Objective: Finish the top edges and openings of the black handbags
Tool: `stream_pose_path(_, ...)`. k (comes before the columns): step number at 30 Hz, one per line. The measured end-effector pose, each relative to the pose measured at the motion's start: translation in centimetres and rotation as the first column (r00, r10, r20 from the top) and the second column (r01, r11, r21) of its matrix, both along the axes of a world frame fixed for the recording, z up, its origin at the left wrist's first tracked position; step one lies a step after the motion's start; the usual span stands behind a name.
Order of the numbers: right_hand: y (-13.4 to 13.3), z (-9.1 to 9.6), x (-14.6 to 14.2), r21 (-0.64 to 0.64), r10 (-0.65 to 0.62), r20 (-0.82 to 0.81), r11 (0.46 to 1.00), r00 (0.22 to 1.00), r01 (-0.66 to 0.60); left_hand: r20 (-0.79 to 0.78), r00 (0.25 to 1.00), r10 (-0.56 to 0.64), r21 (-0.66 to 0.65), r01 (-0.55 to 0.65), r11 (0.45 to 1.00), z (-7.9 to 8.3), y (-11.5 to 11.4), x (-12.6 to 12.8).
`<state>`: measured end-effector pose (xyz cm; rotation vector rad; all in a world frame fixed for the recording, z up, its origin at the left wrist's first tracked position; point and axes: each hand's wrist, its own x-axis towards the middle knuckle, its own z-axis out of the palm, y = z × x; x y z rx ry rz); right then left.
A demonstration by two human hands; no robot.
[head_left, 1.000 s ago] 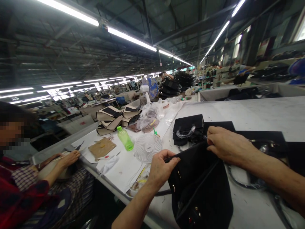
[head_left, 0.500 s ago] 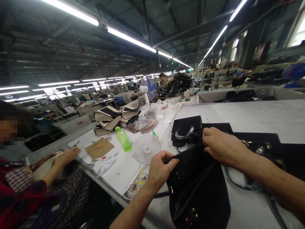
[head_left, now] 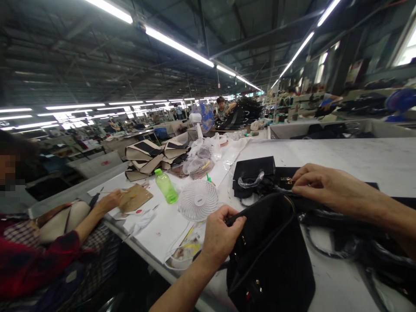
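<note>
Your left hand (head_left: 221, 236) pinches the near rim of the black bag (head_left: 269, 260), which lies at the table (head_left: 341, 156) edge, long axis running toward you, mouth facing away. Your right hand (head_left: 325, 188), fingers narrowed, pinches small gold hardware (head_left: 286, 181) just beyond the bag's mouth.

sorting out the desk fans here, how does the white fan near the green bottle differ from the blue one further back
The white fan lies flat on the table with its grille facing up, while the blue fan stands upright on a white stand. The white fan sits close to the left hand, beside the green bottle; the blue fan is far down the table. Both have round grilles.
</note>
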<state>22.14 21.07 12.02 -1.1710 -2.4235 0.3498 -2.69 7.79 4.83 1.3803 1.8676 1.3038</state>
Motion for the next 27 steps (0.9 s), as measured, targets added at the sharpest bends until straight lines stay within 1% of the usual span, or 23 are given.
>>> stream_pose_path(2,-0.4,0.0,-0.5,0.004,-0.02,-0.02,1.0,1.0,0.021,-0.007,1.0,-0.001,0.012,0.002,1.0,0.0,-0.2,0.4)
stream_pose_path(5,-1.8,-0.7,-2.0,0.052,-0.022,-0.002,0.998,1.0,0.022,-0.036,0.999,-0.007,0.037,0.008,0.999,-0.2,-0.5,0.9)
stream_pose_path(7,-2.8,-1.5,-3.0,0.119,-0.043,0.073,0.992,0.996,0.034,-0.087,0.996,-0.004,0.066,0.01,0.998,-0.5,-0.8,1.3)
stream_pose_path(9,-3.5,-2.3,-3.2,0.186,-0.074,0.164,0.982,0.984,0.043,-0.144,0.99,0.009,0.108,0.007,0.994,-0.7,-1.3,1.5)
stream_pose_path(11,-3.7,-2.9,-2.6,0.249,-0.082,0.229,0.968,0.97,0.023,-0.186,0.982,0.033,0.16,-0.003,0.987,-0.9,-1.9,1.7)
stream_pose_path(13,-3.6,-3.3,-1.3,0.296,-0.07,0.273,0.955,0.96,-0.014,-0.215,0.974,0.066,0.219,-0.018,0.976,-1.0,-2.6,1.9)
stream_pose_path(15,-3.3,-3.5,0.0,0.302,-0.047,0.302,0.952,0.952,-0.049,-0.233,0.968,0.088,0.242,-0.029,0.97,-1.0,-3.1,2.1)
stream_pose_path(19,-2.9,-3.5,1.5,0.293,-0.04,0.309,0.955,0.95,-0.055,-0.215,0.976,0.026,0.16,0.009,0.987,-1.1,-3.4,2.3)
stream_pose_path(21,-2.9,-3.5,1.5,0.291,-0.036,0.313,0.955,0.949,-0.06,-0.171,0.985,-0.002,0.116,0.022,0.993,-1.1,-3.1,2.4)
stream_pose_path(23,-2.7,-3.5,1.3,0.27,-0.018,0.319,0.96,0.948,-0.073,-0.13,0.991,-0.003,0.085,0.015,0.996,-1.2,-2.8,2.4)
stream_pose_path(27,-2.2,-3.8,0.8,0.224,0.027,0.305,0.97,0.952,-0.099,-0.114,0.993,-0.005,0.077,0.014,0.997,-1.2,-2.8,2.4)
